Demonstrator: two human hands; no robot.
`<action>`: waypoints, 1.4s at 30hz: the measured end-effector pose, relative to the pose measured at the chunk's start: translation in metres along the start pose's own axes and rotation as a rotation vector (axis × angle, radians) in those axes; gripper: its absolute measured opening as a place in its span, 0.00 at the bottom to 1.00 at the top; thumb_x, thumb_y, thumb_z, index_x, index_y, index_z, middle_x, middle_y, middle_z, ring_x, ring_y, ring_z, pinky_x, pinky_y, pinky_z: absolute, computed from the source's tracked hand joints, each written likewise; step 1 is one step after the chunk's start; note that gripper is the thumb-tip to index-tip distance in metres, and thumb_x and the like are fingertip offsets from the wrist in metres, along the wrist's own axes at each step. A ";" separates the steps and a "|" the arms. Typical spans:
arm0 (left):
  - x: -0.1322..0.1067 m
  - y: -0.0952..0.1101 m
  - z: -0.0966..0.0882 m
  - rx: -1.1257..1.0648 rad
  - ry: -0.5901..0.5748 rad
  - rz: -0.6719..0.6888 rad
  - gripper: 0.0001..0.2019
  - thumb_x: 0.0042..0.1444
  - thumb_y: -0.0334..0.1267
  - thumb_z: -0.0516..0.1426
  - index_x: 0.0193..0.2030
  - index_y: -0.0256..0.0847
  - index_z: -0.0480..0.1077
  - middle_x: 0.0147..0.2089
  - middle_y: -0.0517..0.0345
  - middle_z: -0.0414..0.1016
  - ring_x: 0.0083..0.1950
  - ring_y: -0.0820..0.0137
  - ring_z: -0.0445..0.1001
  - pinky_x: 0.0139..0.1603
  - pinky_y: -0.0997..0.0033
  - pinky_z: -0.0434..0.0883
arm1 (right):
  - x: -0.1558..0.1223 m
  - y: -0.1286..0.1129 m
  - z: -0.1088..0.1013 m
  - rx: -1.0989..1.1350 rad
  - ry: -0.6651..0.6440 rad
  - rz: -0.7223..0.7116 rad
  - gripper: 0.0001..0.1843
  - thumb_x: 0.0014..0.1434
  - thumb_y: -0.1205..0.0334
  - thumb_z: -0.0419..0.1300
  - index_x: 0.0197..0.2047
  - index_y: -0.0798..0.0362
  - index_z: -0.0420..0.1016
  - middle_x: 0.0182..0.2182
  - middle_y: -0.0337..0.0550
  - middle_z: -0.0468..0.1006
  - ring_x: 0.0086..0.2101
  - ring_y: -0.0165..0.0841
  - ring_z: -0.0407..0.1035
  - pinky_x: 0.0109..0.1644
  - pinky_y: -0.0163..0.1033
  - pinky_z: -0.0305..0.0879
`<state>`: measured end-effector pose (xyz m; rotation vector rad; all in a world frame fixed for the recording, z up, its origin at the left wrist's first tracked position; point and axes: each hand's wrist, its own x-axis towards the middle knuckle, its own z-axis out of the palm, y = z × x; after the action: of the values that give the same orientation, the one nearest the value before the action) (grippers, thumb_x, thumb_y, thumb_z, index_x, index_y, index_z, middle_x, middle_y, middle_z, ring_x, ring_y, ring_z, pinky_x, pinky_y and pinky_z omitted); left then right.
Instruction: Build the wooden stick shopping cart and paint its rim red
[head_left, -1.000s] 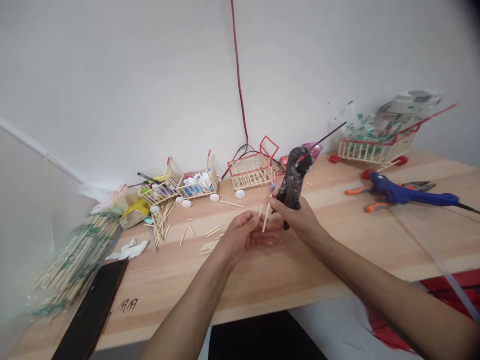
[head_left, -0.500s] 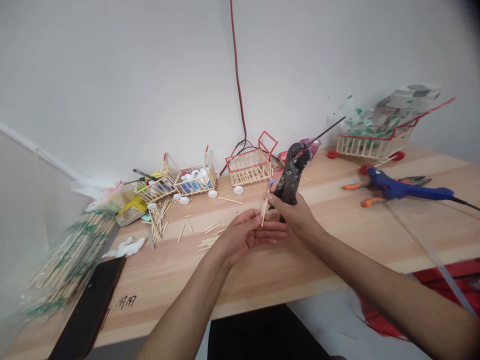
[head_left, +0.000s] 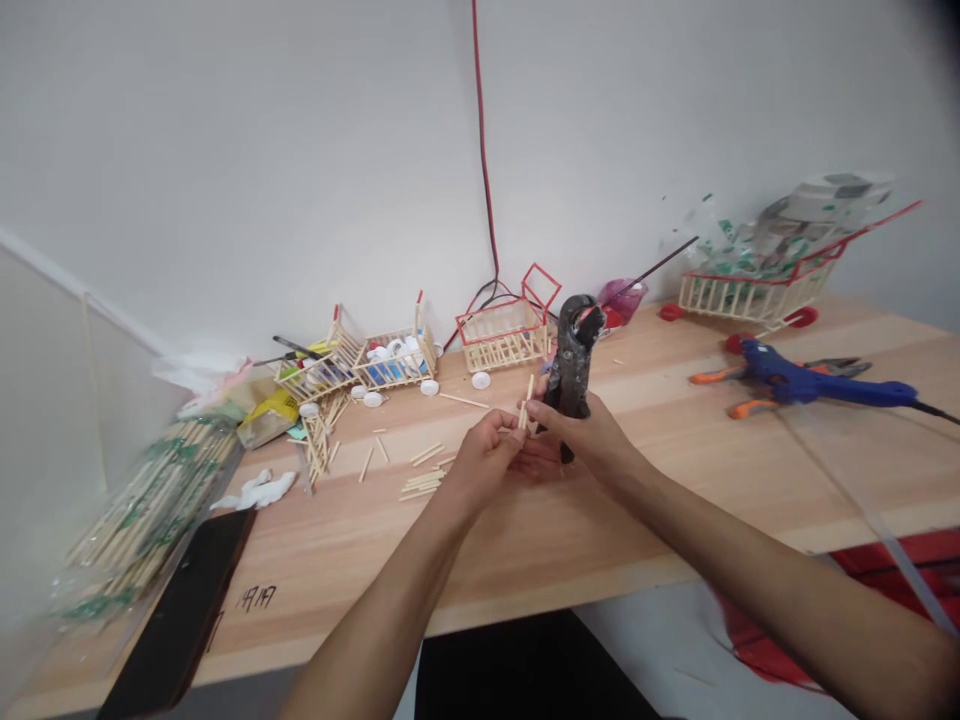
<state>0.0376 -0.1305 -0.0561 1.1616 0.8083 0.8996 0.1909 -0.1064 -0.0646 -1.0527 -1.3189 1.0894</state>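
My right hand (head_left: 581, 437) is wrapped round the handles of dark metal pincers (head_left: 572, 355), which stand upright with the jaws at the top. My left hand (head_left: 487, 458) pinches a short wooden stick (head_left: 527, 400) between thumb and fingertips. The stick stands nearly upright just left of the pincers, and my right thumb and forefinger touch it too. Both hands meet above the middle of the wooden table (head_left: 675, 470).
Cut sticks (head_left: 421, 475) lie scattered left of my hands. Small stick baskets (head_left: 508, 337) and white bottle caps (head_left: 481, 380) stand at the back, with a larger stick cart (head_left: 746, 290) far right. A blue glue gun (head_left: 814, 386) lies right. Bagged skewers (head_left: 142, 520) lean at left.
My left hand's fingers have closed from a loose open palm into a pinch on the stick. Both hands and the pincers have drawn slightly closer together; the camera shifted a little.
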 end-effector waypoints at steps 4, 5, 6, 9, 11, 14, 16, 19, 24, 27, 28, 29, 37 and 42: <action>0.001 -0.001 0.001 -0.004 -0.017 -0.012 0.20 0.53 0.53 0.62 0.37 0.41 0.61 0.31 0.50 0.81 0.34 0.59 0.81 0.38 0.61 0.74 | -0.001 -0.003 0.000 -0.056 0.010 0.019 0.17 0.48 0.49 0.65 0.33 0.51 0.66 0.28 0.37 0.69 0.31 0.32 0.64 0.38 0.40 0.63; 0.001 -0.001 0.001 -0.013 -0.023 -0.020 0.20 0.53 0.53 0.61 0.37 0.40 0.61 0.32 0.50 0.81 0.34 0.59 0.81 0.39 0.60 0.74 | -0.001 -0.004 0.000 -0.046 0.016 0.026 0.17 0.47 0.49 0.65 0.33 0.51 0.66 0.28 0.36 0.68 0.31 0.31 0.64 0.38 0.39 0.62; 0.000 -0.001 0.001 -0.026 -0.033 -0.027 0.19 0.54 0.52 0.61 0.37 0.39 0.61 0.32 0.48 0.81 0.34 0.59 0.81 0.40 0.60 0.74 | -0.001 -0.004 0.000 -0.026 0.016 0.034 0.18 0.47 0.49 0.65 0.33 0.51 0.66 0.27 0.36 0.68 0.30 0.31 0.64 0.37 0.39 0.62; -0.002 0.001 -0.001 -0.077 -0.097 -0.052 0.19 0.55 0.50 0.61 0.41 0.37 0.63 0.37 0.43 0.81 0.38 0.59 0.81 0.43 0.60 0.74 | 0.000 -0.003 -0.002 0.027 0.003 0.042 0.18 0.47 0.49 0.65 0.34 0.51 0.65 0.27 0.35 0.68 0.29 0.31 0.64 0.37 0.40 0.63; -0.004 0.004 -0.004 -0.084 -0.141 -0.047 0.20 0.54 0.49 0.62 0.43 0.35 0.66 0.42 0.40 0.80 0.43 0.58 0.81 0.45 0.60 0.73 | 0.000 -0.002 -0.003 0.038 0.017 0.037 0.19 0.47 0.49 0.66 0.35 0.51 0.65 0.28 0.36 0.70 0.30 0.32 0.65 0.38 0.40 0.63; -0.006 0.007 -0.007 0.000 -0.142 -0.015 0.19 0.52 0.45 0.64 0.45 0.33 0.69 0.45 0.40 0.80 0.45 0.59 0.80 0.49 0.61 0.73 | 0.001 0.001 -0.006 0.056 0.045 0.028 0.19 0.47 0.50 0.66 0.35 0.51 0.66 0.28 0.36 0.71 0.30 0.31 0.66 0.39 0.40 0.63; -0.005 0.007 -0.008 0.073 -0.093 -0.002 0.17 0.51 0.42 0.65 0.43 0.34 0.71 0.42 0.43 0.81 0.43 0.61 0.81 0.48 0.63 0.73 | 0.001 0.001 -0.007 0.068 0.046 0.017 0.18 0.48 0.50 0.66 0.34 0.52 0.66 0.28 0.36 0.71 0.30 0.31 0.66 0.38 0.39 0.62; -0.003 0.004 -0.006 0.135 0.010 0.010 0.12 0.50 0.39 0.65 0.38 0.35 0.73 0.36 0.49 0.82 0.38 0.63 0.81 0.44 0.67 0.74 | 0.001 0.001 -0.007 0.086 0.046 0.009 0.18 0.48 0.50 0.66 0.33 0.52 0.67 0.27 0.36 0.71 0.30 0.30 0.65 0.37 0.39 0.61; -0.002 0.002 -0.001 0.185 0.113 0.041 0.07 0.50 0.38 0.63 0.33 0.36 0.74 0.31 0.53 0.82 0.34 0.66 0.80 0.39 0.69 0.75 | -0.001 -0.002 -0.007 0.083 0.043 0.024 0.18 0.48 0.50 0.66 0.34 0.52 0.66 0.27 0.36 0.71 0.29 0.31 0.65 0.36 0.39 0.61; -0.003 0.003 0.001 0.215 0.131 0.041 0.07 0.49 0.39 0.63 0.32 0.36 0.74 0.30 0.54 0.81 0.33 0.67 0.80 0.38 0.69 0.75 | -0.001 -0.005 -0.007 0.059 0.046 0.026 0.17 0.48 0.50 0.65 0.33 0.51 0.66 0.27 0.36 0.70 0.29 0.31 0.64 0.36 0.39 0.61; -0.004 0.004 0.001 0.221 0.135 0.037 0.08 0.49 0.39 0.63 0.32 0.36 0.74 0.30 0.54 0.81 0.33 0.67 0.80 0.38 0.69 0.75 | -0.001 -0.005 -0.007 0.049 0.047 0.023 0.17 0.48 0.50 0.65 0.33 0.51 0.66 0.26 0.35 0.70 0.29 0.30 0.64 0.36 0.39 0.61; -0.004 0.004 0.002 0.226 0.139 0.034 0.08 0.49 0.39 0.62 0.32 0.36 0.74 0.30 0.54 0.81 0.33 0.67 0.80 0.38 0.69 0.75 | -0.001 -0.006 -0.007 0.038 0.045 0.019 0.17 0.48 0.50 0.65 0.32 0.51 0.66 0.26 0.35 0.69 0.29 0.30 0.64 0.36 0.39 0.61; -0.004 0.003 0.001 0.260 0.125 0.040 0.12 0.51 0.44 0.63 0.33 0.35 0.74 0.31 0.50 0.82 0.33 0.65 0.81 0.39 0.68 0.76 | -0.003 -0.009 -0.006 0.002 0.086 0.006 0.19 0.48 0.48 0.65 0.34 0.51 0.65 0.26 0.34 0.66 0.28 0.30 0.63 0.34 0.38 0.61; -0.006 0.007 -0.002 0.108 -0.026 -0.025 0.19 0.52 0.52 0.62 0.36 0.34 0.72 0.35 0.46 0.82 0.36 0.62 0.81 0.42 0.62 0.76 | -0.002 -0.008 -0.007 0.007 0.093 0.000 0.20 0.47 0.46 0.66 0.34 0.51 0.65 0.27 0.35 0.67 0.29 0.31 0.64 0.35 0.39 0.62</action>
<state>0.0321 -0.1340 -0.0497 1.2517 0.8570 0.8267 0.1976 -0.1096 -0.0573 -1.0856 -1.2404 1.0323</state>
